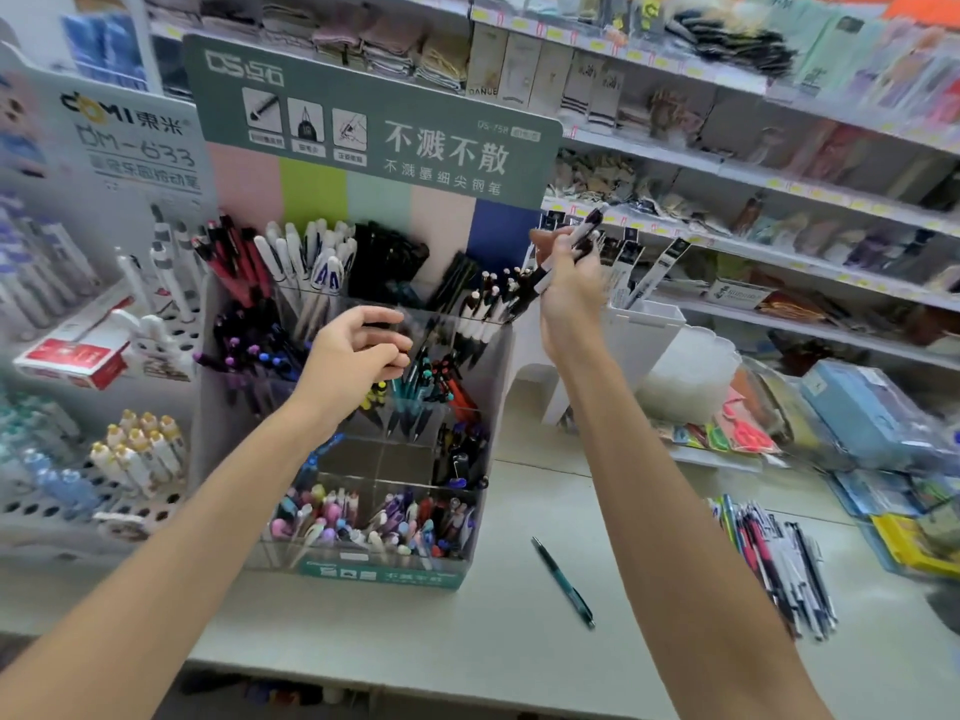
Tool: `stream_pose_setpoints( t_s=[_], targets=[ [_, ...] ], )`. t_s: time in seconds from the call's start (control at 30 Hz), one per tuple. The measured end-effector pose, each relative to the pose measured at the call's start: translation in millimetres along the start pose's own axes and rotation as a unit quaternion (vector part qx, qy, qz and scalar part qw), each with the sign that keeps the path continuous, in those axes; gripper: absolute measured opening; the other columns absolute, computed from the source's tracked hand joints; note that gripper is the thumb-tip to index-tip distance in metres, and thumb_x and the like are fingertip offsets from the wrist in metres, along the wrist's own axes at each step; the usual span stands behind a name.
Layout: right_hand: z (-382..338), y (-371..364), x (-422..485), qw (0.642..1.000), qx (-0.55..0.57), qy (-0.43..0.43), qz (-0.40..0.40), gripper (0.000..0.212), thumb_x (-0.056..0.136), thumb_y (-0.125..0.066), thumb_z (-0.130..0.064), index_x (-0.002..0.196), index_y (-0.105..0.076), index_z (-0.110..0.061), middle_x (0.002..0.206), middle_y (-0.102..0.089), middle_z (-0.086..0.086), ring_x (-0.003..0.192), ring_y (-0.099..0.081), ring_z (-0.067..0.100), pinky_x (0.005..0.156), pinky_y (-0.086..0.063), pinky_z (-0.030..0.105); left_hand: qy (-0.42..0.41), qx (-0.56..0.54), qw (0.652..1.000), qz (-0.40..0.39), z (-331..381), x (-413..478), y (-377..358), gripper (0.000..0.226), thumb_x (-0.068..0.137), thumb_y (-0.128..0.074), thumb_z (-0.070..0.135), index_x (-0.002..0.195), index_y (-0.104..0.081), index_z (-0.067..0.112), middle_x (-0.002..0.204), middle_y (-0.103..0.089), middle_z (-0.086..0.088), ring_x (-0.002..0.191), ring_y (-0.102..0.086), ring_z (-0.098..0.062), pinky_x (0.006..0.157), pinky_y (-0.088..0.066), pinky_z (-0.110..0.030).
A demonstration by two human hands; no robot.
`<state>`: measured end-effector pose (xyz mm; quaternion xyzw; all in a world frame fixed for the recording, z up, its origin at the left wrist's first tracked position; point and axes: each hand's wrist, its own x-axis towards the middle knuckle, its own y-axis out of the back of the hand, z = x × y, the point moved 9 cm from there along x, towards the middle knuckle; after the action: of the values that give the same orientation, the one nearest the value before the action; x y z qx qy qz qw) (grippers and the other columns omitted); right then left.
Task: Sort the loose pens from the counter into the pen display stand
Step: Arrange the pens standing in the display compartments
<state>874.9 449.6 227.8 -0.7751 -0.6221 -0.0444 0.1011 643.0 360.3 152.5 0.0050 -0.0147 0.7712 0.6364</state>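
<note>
The left hand hovers before the pen display stand, fingers loosely curled and gripping nothing. The stand's clear compartments hold red, white and black pens at the back, purple and teal mid-tier, and pastel in front. The right hand clamps a few black-and-white pens (blurred) above the back-right compartment. On the counter lie a teal pen and, further right, a pile of loose pens.
</note>
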Motion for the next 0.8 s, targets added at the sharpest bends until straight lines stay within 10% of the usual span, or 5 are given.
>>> stream_pose_setpoints(
  t_s=[0.13,0.27,0.47,0.6,0.8],
  targets=[
    [9,0,1,1.0,-0.028,-0.003,-0.004,0.017,0.106,-0.038,-0.023,0.104,-0.054,-0.016,0.1,-0.059,0.0,0.093,-0.056,0.011,0.09,-0.046,0.026,-0.005,0.019,1.0,0.002,-7,-6,-6,0.03,0.094,-0.052,-0.007,0.107,-0.062,0.018,0.091,-0.07,-0.006,0.074,-0.068,-0.012,0.071,-0.056,-0.023],
    [19,-2,-10,0.991,-0.126,0.017,-0.038,0.07,0.1,-0.041,-0.053,0.143,-0.03,0.002,0.121,-0.039,-0.004,0.116,-0.04,0.014,0.1,-0.031,0.026,-0.002,0.025,1.0,0.006,-10,-10,-8,0.029,0.094,-0.052,-0.008,0.106,-0.064,0.015,0.091,-0.07,-0.008,0.074,-0.067,-0.014,0.073,-0.058,-0.024],
    [7,-9,-12,0.956,-0.242,0.124,-0.109,0.027,0.099,-0.057,-0.025,0.101,-0.056,0.001,0.109,-0.046,0.011,0.098,-0.049,0.024,0.094,-0.042,0.029,-0.002,0.035,0.999,0.002,-8,-13,-9,0.028,0.094,-0.052,-0.008,0.104,-0.065,0.014,0.092,-0.07,-0.009,0.074,-0.066,-0.014,0.076,-0.057,-0.029],
    [-16,-9,-11,0.94,-0.25,0.212,-0.092,0.048,0.09,-0.067,-0.01,0.129,-0.043,-0.025,0.108,-0.05,0.001,0.069,-0.043,0.005,0.069,-0.046,0.02,-0.002,0.036,0.999,-0.003,-6,-15,-11,0.028,0.093,-0.053,-0.008,0.103,-0.066,0.014,0.091,-0.07,-0.008,0.075,-0.067,-0.014,0.079,-0.057,-0.031],
    [-28,-6,-18,0.9,-0.308,0.304,-0.046,0.021,0.095,-0.057,-0.011,0.113,-0.063,-0.003,0.101,-0.059,0.006,0.072,-0.048,0.004,0.07,-0.04,0.019,-0.005,0.053,0.998,-0.021,-6,-19,-15,0.028,0.094,-0.053,-0.007,0.102,-0.066,0.016,0.09,-0.071,-0.005,0.074,-0.067,-0.014,0.075,-0.056,-0.029]
  ],
)
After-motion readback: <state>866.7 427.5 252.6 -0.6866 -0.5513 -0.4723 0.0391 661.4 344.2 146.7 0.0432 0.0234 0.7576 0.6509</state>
